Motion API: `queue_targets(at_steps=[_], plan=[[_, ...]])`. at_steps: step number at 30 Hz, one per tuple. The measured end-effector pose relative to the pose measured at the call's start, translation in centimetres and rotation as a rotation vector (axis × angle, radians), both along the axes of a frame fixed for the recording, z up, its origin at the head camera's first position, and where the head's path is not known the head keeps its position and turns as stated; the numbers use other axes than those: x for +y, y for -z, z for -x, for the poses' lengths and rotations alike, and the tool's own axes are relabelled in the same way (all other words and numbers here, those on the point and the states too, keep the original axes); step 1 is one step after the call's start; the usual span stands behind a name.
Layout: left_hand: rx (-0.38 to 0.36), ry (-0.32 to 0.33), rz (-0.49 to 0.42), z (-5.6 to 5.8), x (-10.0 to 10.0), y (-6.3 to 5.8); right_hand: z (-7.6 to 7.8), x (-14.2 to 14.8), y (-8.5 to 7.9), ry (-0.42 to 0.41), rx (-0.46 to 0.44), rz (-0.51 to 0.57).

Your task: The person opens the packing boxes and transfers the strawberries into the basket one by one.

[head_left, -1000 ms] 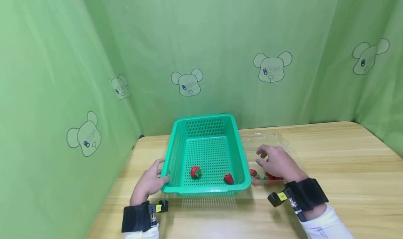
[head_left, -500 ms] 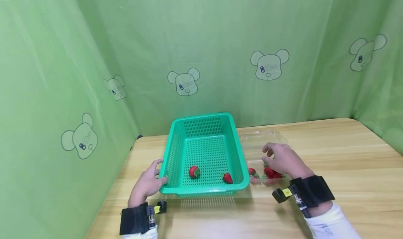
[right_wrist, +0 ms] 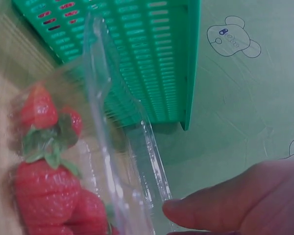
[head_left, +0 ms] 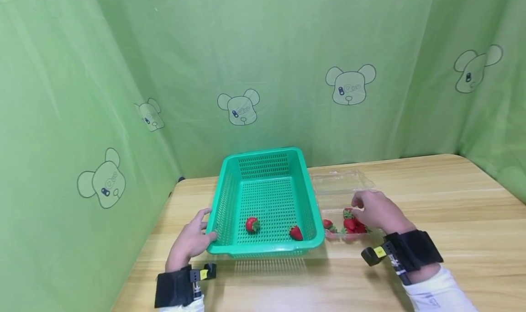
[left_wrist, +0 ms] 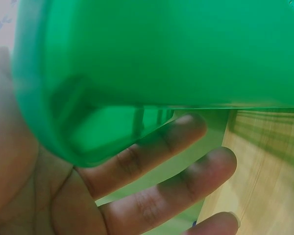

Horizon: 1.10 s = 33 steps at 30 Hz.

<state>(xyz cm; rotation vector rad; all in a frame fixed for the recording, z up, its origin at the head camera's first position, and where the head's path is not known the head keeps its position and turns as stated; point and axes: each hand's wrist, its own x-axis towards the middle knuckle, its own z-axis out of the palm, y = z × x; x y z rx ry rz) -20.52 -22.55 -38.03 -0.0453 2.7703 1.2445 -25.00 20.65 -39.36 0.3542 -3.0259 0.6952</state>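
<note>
My left hand [head_left: 191, 239] holds the front left corner of a green plastic basket [head_left: 265, 249], thumb over the rim. In the left wrist view its other fingers [left_wrist: 152, 200] extend under the rim, fairly straight. Two strawberries lie apart in the basket: one strawberry [head_left: 252, 225] left of centre, one strawberry [head_left: 296, 233] near the front right. My right hand [head_left: 378, 210] hovers over the right side of a clear plastic clamshell box [head_left: 334, 202], fingers bent, nothing visible in them. Several strawberries [head_left: 350, 224] sit in the box; the hand partly hides them.
Everything stands on a light wooden table [head_left: 448, 202]. The clear lid [head_left: 341, 182] lies folded back toward the far edge. A green curtain [head_left: 287, 65] with bear drawings hangs behind and at the sides. The basket's right wall stands close beside the box.
My right hand has moved rightward over the box, and more strawberries now show beside it. The left hand stays at the basket corner. The head view has shifted slightly.
</note>
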Motion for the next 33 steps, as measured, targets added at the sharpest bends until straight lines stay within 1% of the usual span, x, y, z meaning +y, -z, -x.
queue_targets(at_steps=[5,13,17,28,33], plan=[[0.000,0.000,0.001,-0.1,-0.1,0.1,0.0,0.4,0.1,-0.003,-0.022,-0.004],[0.005,0.006,-0.002,-0.1,-0.1,0.0,0.1,0.6,0.4,0.010,-0.091,-0.041],[0.003,0.006,-0.003,-0.1,-0.1,0.0,0.2,0.7,0.9,0.015,-0.118,-0.027],[0.003,-0.002,0.002,-0.1,-0.1,0.2,0.3,0.9,1.8,0.026,-0.133,-0.045],[0.007,-0.001,0.005,-0.1,-0.1,0.2,0.4,0.8,1.9,0.029,-0.120,-0.058]])
